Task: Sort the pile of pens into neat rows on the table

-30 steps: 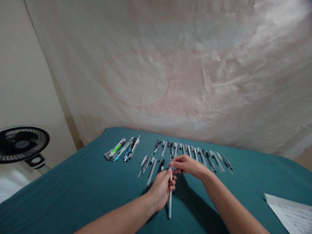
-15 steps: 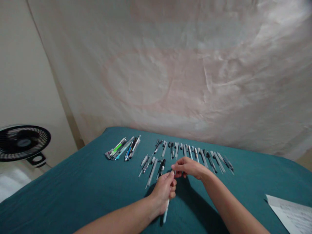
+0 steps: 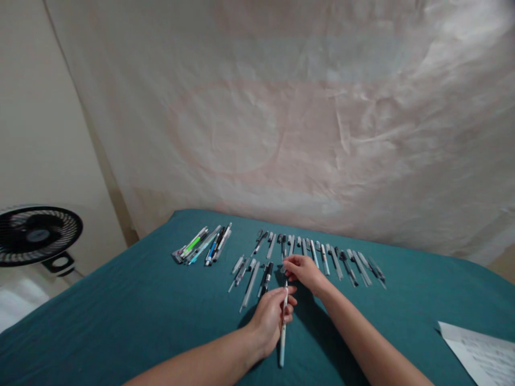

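My left hand (image 3: 270, 320) is closed around a slim white pen (image 3: 283, 338), its thumb pressed on the barrel. The pen's pointed tip sticks up past the thumb and its tail slants down toward me. Just beyond that tip, my right hand (image 3: 302, 272) is pinched at thumb and forefinger. A small, pale bit seems to show at those fingertips, too small to name. Left of my hands lie a black pen (image 3: 266, 277) and a clear pen barrel (image 3: 251, 284) with thin parts beside it.
Behind my hands runs a row of disassembled pens, among them a dark one (image 3: 348, 267). A pile of pens (image 3: 196, 245) lies at the back left of the green cloth (image 3: 169, 327). Written paper (image 3: 478, 348) is at the right edge, a black fan (image 3: 40, 235) at the left.
My right hand has drawn away from the pen's end, slightly forward and left, and the pen's tip now shows. My left hand's grip has loosened a little and the pen stands more upright.
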Action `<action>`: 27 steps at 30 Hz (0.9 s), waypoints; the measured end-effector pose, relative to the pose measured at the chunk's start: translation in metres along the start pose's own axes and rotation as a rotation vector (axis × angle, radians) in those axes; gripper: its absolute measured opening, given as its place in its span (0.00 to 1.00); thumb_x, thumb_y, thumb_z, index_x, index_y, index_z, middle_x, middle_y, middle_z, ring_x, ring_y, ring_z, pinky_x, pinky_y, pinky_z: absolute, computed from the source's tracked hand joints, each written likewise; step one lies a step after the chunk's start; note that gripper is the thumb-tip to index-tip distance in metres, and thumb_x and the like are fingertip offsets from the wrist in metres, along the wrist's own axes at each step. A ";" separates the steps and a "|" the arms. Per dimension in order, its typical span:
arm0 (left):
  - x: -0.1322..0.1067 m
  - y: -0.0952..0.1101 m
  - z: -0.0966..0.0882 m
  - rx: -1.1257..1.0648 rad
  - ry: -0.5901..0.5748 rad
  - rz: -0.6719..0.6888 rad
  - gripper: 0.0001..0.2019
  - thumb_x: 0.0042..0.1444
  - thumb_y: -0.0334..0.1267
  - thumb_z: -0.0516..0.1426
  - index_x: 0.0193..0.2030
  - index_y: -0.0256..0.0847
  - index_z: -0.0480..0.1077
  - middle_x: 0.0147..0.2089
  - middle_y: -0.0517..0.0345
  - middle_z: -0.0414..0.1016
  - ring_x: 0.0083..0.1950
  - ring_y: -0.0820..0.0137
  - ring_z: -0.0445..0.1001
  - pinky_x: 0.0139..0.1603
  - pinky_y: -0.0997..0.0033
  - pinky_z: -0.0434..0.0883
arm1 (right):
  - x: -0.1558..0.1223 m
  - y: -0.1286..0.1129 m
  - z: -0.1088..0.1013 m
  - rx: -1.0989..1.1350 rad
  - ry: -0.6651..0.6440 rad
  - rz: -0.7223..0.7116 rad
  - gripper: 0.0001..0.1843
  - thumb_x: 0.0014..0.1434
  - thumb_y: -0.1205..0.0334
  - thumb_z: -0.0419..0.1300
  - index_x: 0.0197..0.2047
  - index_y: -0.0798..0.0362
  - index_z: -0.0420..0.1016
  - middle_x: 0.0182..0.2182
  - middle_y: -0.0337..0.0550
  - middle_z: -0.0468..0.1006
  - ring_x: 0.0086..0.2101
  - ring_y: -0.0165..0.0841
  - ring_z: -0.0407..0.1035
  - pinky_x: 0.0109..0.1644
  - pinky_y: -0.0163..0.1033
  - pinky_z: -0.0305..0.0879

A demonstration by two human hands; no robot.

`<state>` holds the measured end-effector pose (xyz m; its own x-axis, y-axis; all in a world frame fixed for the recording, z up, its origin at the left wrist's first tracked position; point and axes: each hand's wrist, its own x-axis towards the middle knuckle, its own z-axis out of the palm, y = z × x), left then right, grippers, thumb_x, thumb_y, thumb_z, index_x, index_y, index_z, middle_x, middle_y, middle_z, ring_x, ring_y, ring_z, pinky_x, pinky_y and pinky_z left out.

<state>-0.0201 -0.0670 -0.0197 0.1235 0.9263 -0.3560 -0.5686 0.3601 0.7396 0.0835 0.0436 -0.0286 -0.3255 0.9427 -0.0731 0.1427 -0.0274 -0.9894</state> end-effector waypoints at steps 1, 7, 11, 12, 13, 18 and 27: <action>0.000 0.000 0.000 -0.001 -0.002 0.005 0.11 0.53 0.33 0.50 0.41 0.29 0.64 0.27 0.57 0.62 0.22 0.81 0.58 0.19 0.81 0.49 | 0.002 0.004 0.004 -0.013 0.024 -0.020 0.13 0.45 0.55 0.60 0.30 0.57 0.67 0.19 0.35 0.69 0.20 0.27 0.65 0.21 0.30 0.62; 0.001 -0.003 -0.002 0.005 -0.010 0.044 0.11 0.54 0.35 0.50 0.41 0.30 0.64 0.28 0.58 0.61 0.23 0.81 0.57 0.21 0.81 0.51 | 0.006 0.013 0.017 -0.181 0.118 -0.137 0.11 0.48 0.55 0.57 0.29 0.56 0.66 0.17 0.36 0.70 0.15 0.25 0.62 0.16 0.30 0.59; 0.001 -0.004 -0.003 0.013 -0.024 0.068 0.12 0.55 0.39 0.50 0.43 0.33 0.63 0.28 0.59 0.61 0.23 0.81 0.57 0.21 0.81 0.50 | 0.007 0.014 0.015 -0.232 0.122 -0.145 0.10 0.49 0.57 0.56 0.31 0.56 0.68 0.19 0.39 0.72 0.17 0.28 0.65 0.17 0.31 0.61; 0.001 -0.004 -0.004 0.013 -0.035 0.073 0.13 0.55 0.40 0.50 0.43 0.34 0.63 0.28 0.59 0.61 0.23 0.81 0.57 0.21 0.81 0.50 | 0.008 0.014 0.015 -0.244 0.124 -0.153 0.10 0.49 0.58 0.56 0.31 0.56 0.68 0.20 0.40 0.72 0.18 0.29 0.67 0.18 0.32 0.62; 0.000 -0.003 -0.004 0.010 -0.049 0.076 0.13 0.55 0.41 0.50 0.44 0.35 0.63 0.28 0.59 0.61 0.23 0.81 0.57 0.21 0.81 0.49 | 0.008 0.014 0.014 -0.259 0.127 -0.164 0.10 0.49 0.59 0.56 0.32 0.57 0.69 0.21 0.41 0.73 0.20 0.31 0.68 0.20 0.32 0.63; -0.001 -0.001 -0.003 -0.049 -0.096 0.072 0.14 0.55 0.42 0.50 0.46 0.37 0.61 0.27 0.61 0.60 0.22 0.82 0.56 0.20 0.82 0.47 | 0.003 0.005 0.009 -0.293 0.117 -0.187 0.10 0.49 0.58 0.56 0.31 0.57 0.70 0.22 0.41 0.73 0.23 0.31 0.69 0.24 0.32 0.64; 0.002 0.001 -0.003 -0.083 -0.068 0.041 0.11 0.54 0.43 0.51 0.35 0.34 0.62 0.26 0.61 0.60 0.21 0.83 0.55 0.19 0.82 0.46 | -0.022 -0.026 -0.006 -0.043 -0.314 0.126 0.21 0.47 0.45 0.57 0.25 0.58 0.69 0.19 0.39 0.70 0.21 0.26 0.66 0.24 0.30 0.60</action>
<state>-0.0229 -0.0649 -0.0218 0.1524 0.9464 -0.2847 -0.6395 0.3141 0.7017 0.0926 0.0252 -0.0007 -0.5736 0.7843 -0.2362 0.2375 -0.1167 -0.9643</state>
